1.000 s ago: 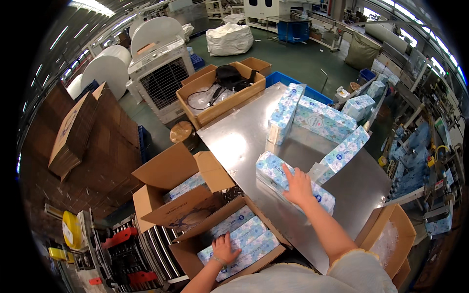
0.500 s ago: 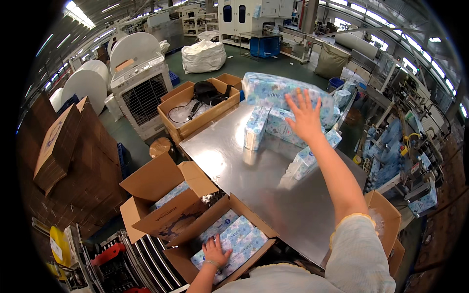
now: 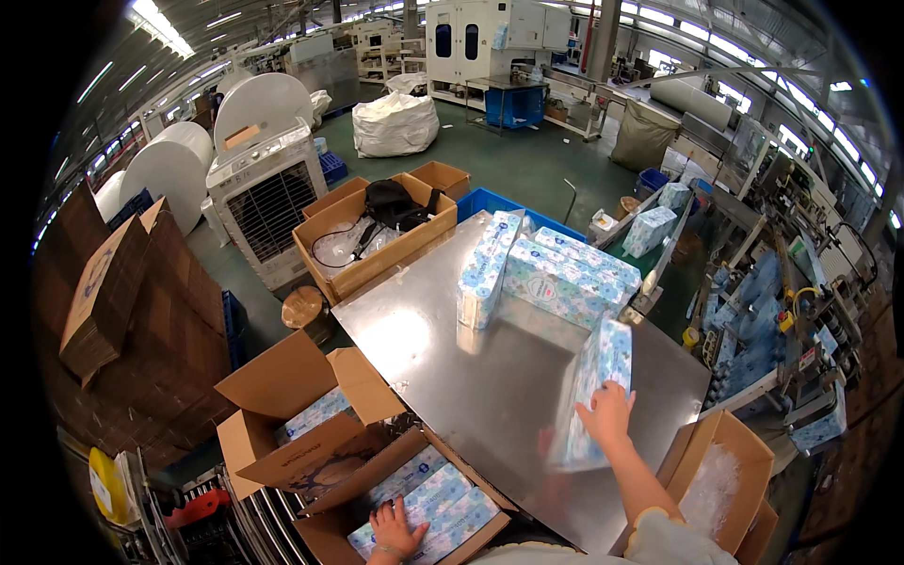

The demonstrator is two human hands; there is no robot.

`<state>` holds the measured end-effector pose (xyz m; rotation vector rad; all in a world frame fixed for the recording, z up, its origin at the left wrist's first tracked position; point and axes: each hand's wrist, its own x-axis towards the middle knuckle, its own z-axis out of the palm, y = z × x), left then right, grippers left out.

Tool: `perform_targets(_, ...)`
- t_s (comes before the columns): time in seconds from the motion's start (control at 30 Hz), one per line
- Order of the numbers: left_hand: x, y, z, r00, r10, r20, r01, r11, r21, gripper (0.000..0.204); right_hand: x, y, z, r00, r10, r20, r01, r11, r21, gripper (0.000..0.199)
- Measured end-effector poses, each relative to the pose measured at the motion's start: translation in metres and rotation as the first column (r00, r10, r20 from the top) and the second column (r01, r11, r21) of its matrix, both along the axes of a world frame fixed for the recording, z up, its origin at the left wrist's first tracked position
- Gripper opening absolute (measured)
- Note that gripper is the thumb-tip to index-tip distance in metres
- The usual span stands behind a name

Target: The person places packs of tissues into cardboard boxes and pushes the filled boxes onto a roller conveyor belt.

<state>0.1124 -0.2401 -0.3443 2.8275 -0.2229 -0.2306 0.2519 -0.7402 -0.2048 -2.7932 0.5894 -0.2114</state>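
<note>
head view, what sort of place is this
Likely a factory packing area: huge white rolls, a big white machine, and open boxes of floral packs.

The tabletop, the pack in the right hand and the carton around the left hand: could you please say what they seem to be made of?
Tabletop: metal, perhaps stainless steel, smooth and semi-glossy, with silvery glare and reflections.
Pack: likely plastic film, its floral print wrapping around; blur hides any sheen.
Carton: seemingly matte cardboard, judging by its thin brown walls.
</note>
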Motion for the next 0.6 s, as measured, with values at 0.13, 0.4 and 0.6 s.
perform_targets(0.13, 0.003, -0.011, 0.009, 0.999, 0.006, -0.033, -0.007, 1.000, -0.012, 0.101, -0.008, 0.008, 0.009, 0.981, -0.159, -0.110, 0.152, 0.986, -0.075, 0.108)
perform_targets(0.4, -0.004, -0.008, 0.045, 0.975, 0.087, -0.204, -0.072, 0.994, 0.080, 0.117, -0.016, 0.172, 0.184, 0.439, 0.712, 0.548, -0.809, 0.579, -0.104, 0.110)
perform_targets(0.6, -0.036, 0.009, 0.027, 0.953, 0.195, -0.232, -0.159, 0.974, 0.163, 0.109, -0.041, 0.335, 0.135, -0.337, 0.843, 0.420, -0.939, -0.265, -0.220, 0.055)
